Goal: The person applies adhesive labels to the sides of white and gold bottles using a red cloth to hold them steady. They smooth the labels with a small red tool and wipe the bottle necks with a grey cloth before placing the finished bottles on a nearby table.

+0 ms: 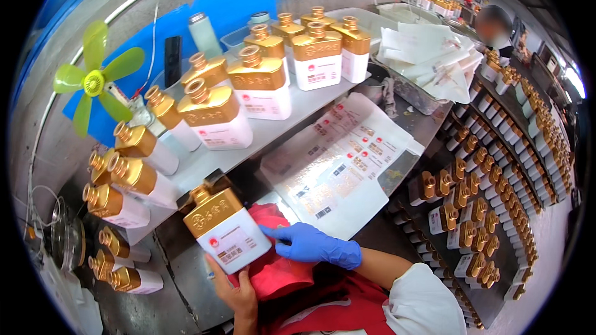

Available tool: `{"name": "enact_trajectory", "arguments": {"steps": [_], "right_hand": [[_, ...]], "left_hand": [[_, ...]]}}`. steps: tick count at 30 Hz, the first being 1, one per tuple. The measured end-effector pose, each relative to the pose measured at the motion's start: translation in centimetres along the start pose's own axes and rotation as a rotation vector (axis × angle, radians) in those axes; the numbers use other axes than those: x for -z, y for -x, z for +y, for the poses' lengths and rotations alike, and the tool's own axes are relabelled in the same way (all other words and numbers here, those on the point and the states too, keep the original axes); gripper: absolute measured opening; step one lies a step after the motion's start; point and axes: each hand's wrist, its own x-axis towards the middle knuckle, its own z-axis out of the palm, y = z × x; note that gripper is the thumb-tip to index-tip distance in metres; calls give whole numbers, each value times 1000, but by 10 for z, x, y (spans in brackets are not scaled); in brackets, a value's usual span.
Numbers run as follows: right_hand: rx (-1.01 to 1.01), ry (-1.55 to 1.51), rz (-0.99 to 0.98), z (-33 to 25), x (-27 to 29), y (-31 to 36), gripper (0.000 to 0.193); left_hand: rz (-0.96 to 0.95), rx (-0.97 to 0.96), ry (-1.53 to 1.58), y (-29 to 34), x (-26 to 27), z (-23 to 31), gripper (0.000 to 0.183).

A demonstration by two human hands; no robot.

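Note:
My bare left hand (238, 293) grips a white bottle (234, 240) with a gold shoulder and neck low on its body, thumb and fingers at its bottom edge. The bottle tilts to the left, its printed front facing me. My right hand (313, 245), in a blue glove, reaches in from the right with fingers stretched and a little apart. Its fingertip is at the bottle's right side, seemingly touching it. Beneath the gloved hand lies red cloth (279, 276). Beyond it, a sheet of printed transfers (347, 167) rests on the table.
Several similar bottles (216, 121) stand on a raised metal shelf (292, 108), with more at the left (129, 279). A green fan (93, 82) is at far left. White papers (428, 56) fill a tray. At right, racks (496, 180) hold many bottles; a person (495, 28) is behind.

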Motion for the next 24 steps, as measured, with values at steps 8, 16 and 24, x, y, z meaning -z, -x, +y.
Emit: {"name": "enact_trajectory", "arguments": {"steps": [8, 16, 24], "right_hand": [[-204, -232, 366, 48, 84, -13, 34], [-719, 360, 948, 162, 269, -40, 85], [-825, 537, 898, 206, 289, -63, 60]], "left_hand": [[51, 98, 386, 3, -10, -38, 75], [36, 103, 473, 0, -10, -57, 88], [-40, 109, 317, -6, -2, -47, 80]]}}
